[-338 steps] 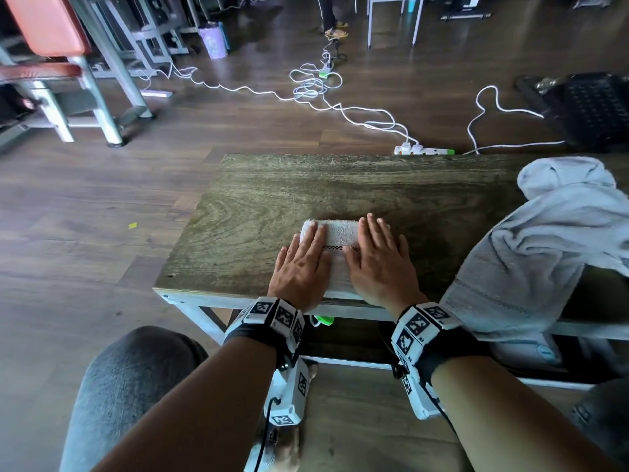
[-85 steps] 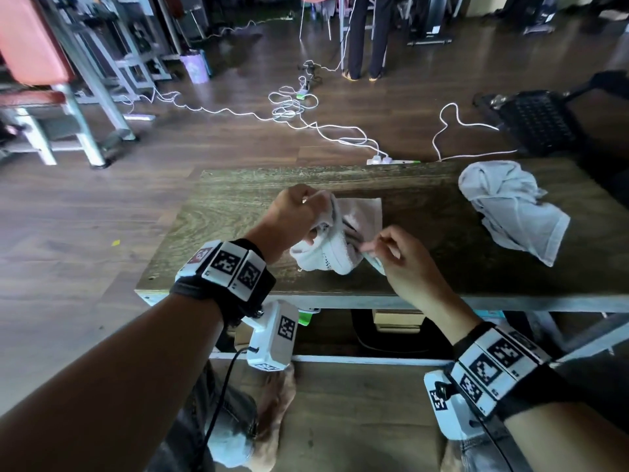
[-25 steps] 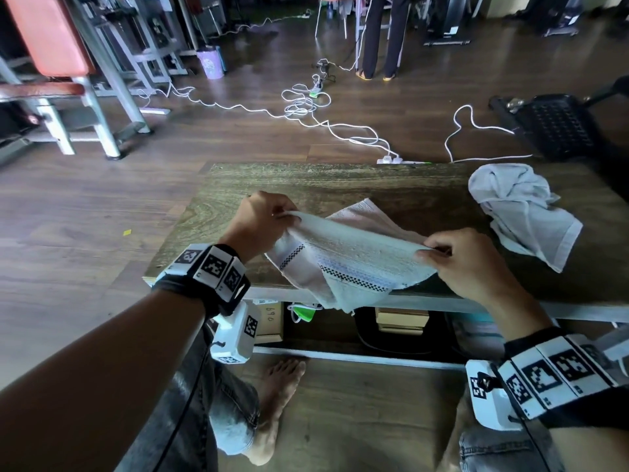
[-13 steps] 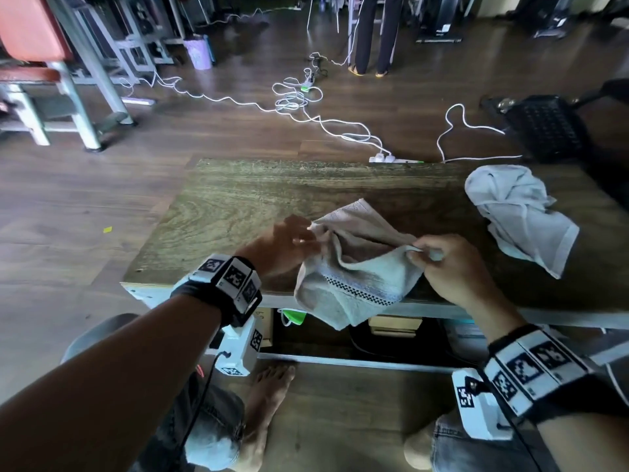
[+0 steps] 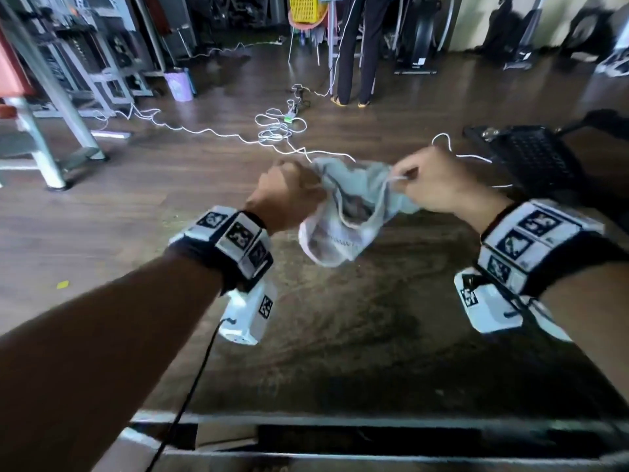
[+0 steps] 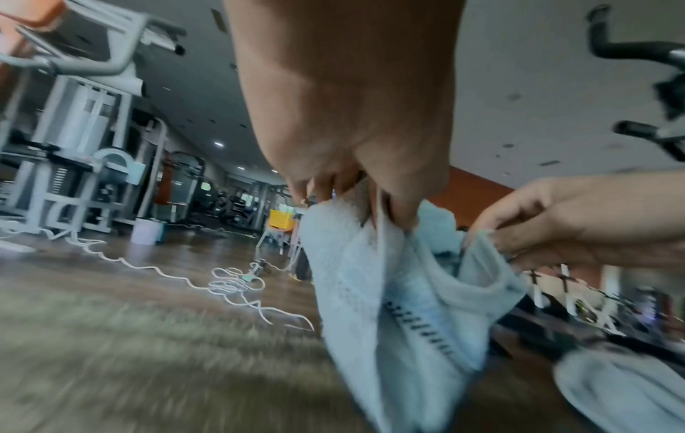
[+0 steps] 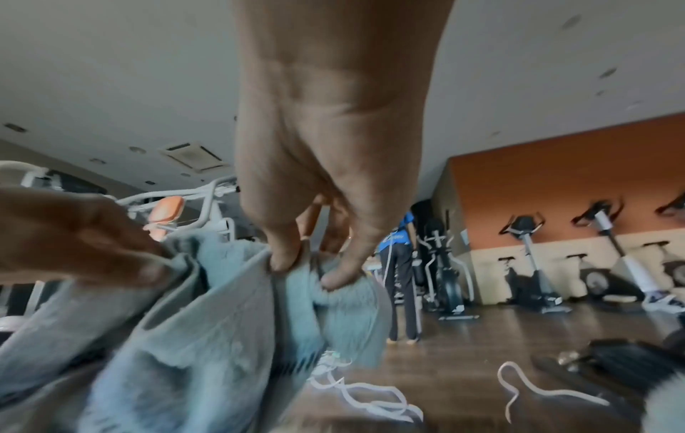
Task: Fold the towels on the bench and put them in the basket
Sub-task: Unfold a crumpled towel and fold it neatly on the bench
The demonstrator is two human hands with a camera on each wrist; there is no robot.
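A small white towel [image 5: 343, 219] with a dark dashed stripe [image 6: 419, 325] hangs bunched in the air above the wooden bench [image 5: 340, 335]. My left hand [image 5: 311, 190] pinches its top edge on the left, seen close in the left wrist view [image 6: 374, 211]. My right hand [image 5: 403, 178] pinches another edge on the right, thumb and fingers curled round the cloth [image 7: 307, 263]. The two hands are close together. A second crumpled towel [image 6: 623, 389] lies on the bench to the right. A black mesh basket [image 5: 534, 158] sits on the floor beyond the bench's right end.
White cables [image 5: 275, 131] and a power strip trail over the wooden floor beyond the bench. A person [image 5: 357, 49] stands farther back near a chair holding a yellow basket [image 5: 306, 8]. Gym machines [image 5: 51, 97] stand at the left, exercise bikes [image 7: 533, 263] at the right wall.
Both hands have lifted the towel off the bench's near edge, up and away from me, and have come closer together. The towel now hangs bunched instead of stretched.
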